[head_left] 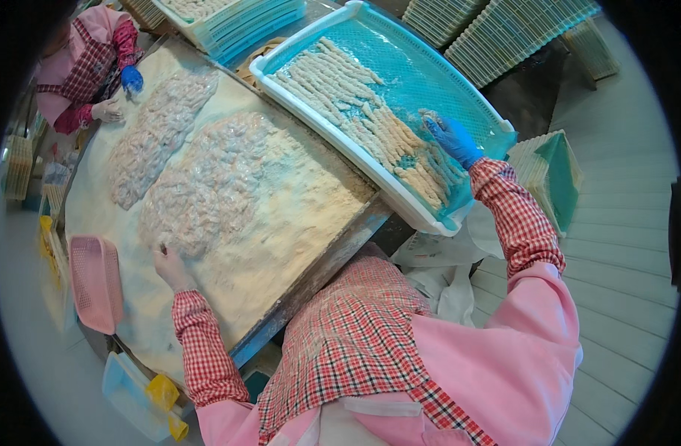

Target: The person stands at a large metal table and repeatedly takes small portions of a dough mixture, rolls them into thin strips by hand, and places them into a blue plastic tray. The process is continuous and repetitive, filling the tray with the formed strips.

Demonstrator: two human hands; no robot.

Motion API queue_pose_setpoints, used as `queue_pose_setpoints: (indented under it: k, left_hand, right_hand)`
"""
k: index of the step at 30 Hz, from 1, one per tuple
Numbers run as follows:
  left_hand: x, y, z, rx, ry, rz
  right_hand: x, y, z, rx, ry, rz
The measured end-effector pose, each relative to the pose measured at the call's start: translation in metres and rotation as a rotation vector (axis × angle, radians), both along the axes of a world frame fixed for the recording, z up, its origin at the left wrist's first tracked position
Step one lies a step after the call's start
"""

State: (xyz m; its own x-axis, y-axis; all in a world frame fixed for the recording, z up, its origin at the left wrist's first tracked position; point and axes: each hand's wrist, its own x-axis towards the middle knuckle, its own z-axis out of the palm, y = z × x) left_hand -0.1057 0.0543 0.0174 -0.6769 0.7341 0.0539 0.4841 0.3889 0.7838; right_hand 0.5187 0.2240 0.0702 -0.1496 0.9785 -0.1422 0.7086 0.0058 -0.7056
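My left hand (173,270), in a whitish glove, is at the near edge of a heap of pale raw meat strips (199,197) on a flour-covered table (310,245). Its fingers are curled together, and what they hold, if anything, is hidden. My right hand (453,140), blue-gloved, is over the right part of a white-rimmed tray (329,137) with a turquoise mesh bottom. A pale breaded piece (428,115) shows at its closed fingertips. Rows of crumb-coated strips (355,111) lie side by side in the tray's left and near part.
Across the table a co-worker's blue-gloved hand (132,79) and white-gloved hand (107,111) are near a second meat heap (162,130). A pink basket (95,286) stands at the table's left edge. Stacked trays (522,37) rise at the back right; a crate (548,178) is on the floor.
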Motion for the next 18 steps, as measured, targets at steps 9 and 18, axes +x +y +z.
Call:
queue_pose_setpoints:
  k: [9,18]
  left_hand:
    - [0.036,-0.114,-0.030,-0.252,0.301,-0.578]
    - [0.071,-0.158,-0.099,-0.457,0.276,-0.016]
  right_hand:
    - [0.080,0.009,-0.066,0.082,-0.072,-0.174]
    - [0.139,-0.026,-0.072,-0.136,0.044,-0.148]
